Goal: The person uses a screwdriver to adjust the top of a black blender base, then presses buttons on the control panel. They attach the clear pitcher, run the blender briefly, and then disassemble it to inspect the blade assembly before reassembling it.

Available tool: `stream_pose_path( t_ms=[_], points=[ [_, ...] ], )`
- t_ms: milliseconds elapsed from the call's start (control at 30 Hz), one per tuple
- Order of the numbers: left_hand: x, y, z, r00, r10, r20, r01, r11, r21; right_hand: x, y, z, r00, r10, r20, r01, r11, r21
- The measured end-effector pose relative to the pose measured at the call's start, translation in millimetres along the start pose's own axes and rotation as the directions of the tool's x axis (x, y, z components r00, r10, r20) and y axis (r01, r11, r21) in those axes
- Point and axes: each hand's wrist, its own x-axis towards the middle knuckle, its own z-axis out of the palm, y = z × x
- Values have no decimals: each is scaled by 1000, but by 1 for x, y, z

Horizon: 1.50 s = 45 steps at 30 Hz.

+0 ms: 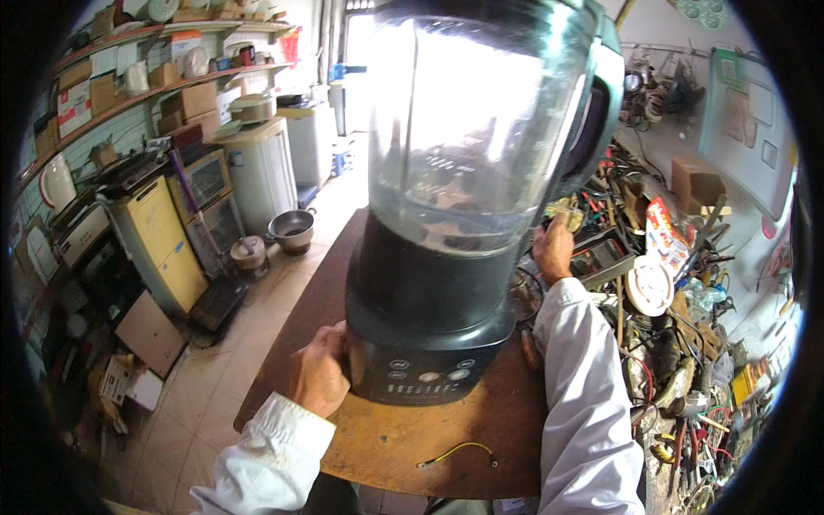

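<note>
A large blender (446,283) with a black base, a button panel and a clear jug stands on a brown wooden table (403,446), close under the camera. My left hand (319,369) presses against the left side of the black base. My right hand (554,249) reaches past the blender's right side into a pile of tools and touches a small yellowish item (564,211) there. Whether its fingers close on that item cannot be made out. Both forearms wear white sleeves.
A short yellow wire (457,451) lies on the table near its front edge. Tools, cables and a white round part (650,285) clutter the bench at right. Appliances, a metal pot (292,230) and shelves with boxes line the left side, over a tiled floor.
</note>
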Motion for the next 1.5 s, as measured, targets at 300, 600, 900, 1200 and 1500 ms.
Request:
stream_pose_path(
  t_ms=[300,600,900,1200,1500],
  points=[
    [-2,-13,2,999,-31,21,29,998,53,-1,8,11,999,21,-43,-12,979,204],
    [-5,-15,2,1000,-9,7,9,999,37,6,1,-1,988,149,52,-155,975,161],
    [-5,-17,5,999,-35,-17,35,999,7,4,-1,-3,987,157,21,-158,974,160],
    [-5,-22,6,1000,18,8,-19,998,65,13,3,3,990,134,45,-135,991,7],
    [-9,-33,16,994,-106,-9,106,992,-71,27,25,27,995,79,67,-80,997,9]
  ],
)
